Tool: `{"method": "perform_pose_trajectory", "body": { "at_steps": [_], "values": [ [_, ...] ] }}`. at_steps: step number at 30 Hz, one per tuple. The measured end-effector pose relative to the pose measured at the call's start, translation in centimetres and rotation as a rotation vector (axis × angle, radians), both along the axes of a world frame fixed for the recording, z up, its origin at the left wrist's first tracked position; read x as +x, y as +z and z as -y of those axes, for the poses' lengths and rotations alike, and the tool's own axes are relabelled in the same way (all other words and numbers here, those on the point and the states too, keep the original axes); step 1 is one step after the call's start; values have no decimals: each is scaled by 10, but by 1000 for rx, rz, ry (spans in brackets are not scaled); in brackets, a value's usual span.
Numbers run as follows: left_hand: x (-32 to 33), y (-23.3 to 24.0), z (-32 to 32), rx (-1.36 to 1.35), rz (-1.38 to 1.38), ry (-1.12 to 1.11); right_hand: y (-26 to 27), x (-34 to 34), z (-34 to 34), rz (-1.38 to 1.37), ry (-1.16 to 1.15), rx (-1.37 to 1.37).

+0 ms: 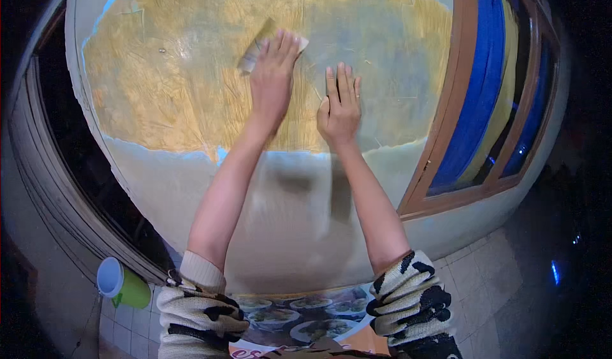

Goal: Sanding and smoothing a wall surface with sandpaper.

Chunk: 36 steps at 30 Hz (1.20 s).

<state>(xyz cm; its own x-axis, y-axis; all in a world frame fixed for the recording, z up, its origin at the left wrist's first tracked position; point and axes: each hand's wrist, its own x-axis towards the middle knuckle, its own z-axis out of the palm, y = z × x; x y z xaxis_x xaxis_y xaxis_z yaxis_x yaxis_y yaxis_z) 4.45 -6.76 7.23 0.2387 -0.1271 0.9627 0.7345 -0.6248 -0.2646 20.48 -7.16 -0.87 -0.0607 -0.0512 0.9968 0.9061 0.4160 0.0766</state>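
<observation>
My left hand (273,79) presses a bent sheet of what looks like sandpaper (253,50) flat to the wall; the hand is slightly blurred and covers much of the sheet. To its right, my right hand (342,110) rests palm-down on the wall, fingers pointing up and a little apart, with nothing held. Both hands lie over a large rough patch (201,72) of mottled yellow-ochre and grey, ringed by a ragged pale-blue edge. Smoother grey-white wall (158,177) surrounds it. The patch bears scratches, brush-like streaks and a small dark spot on its left part.
On the right is a brown wooden window frame (442,134) with blue and yellow curtain behind glass. A dark opening borders the wall's left side. A green bucket (136,289) stands on floor tiles at lower left. A printed banner (306,318) with food pictures lies below me.
</observation>
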Motion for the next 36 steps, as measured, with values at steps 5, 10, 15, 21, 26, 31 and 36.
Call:
{"method": "perform_pose_trajectory", "body": {
  "at_steps": [5, 10, 15, 21, 26, 31, 36],
  "values": [
    [-1, 2, -13, 113, 79, -6, 2, -3, 4, 11, 14, 13],
    [-12, -17, -2, 76, -4, 3, 12, 42, 21, 212, -40, -49],
    [-9, 29, 10, 63, -34, -9, 10, 48, 22, 213, -69, -52],
    [8, -45, 4, 18, 22, 13, 12, 53, 19, 121, -24, -31],
    [15, -12, 5, 17, 37, -5, 5, 57, 13, 115, -25, -23],
    [27, -47, -3, -25, 85, -25, 14, 57, 11, 122, -33, -18],
    [24, -15, 6, -36, 61, -4, 12, 58, 11, 104, -46, -23]
  ]
}}
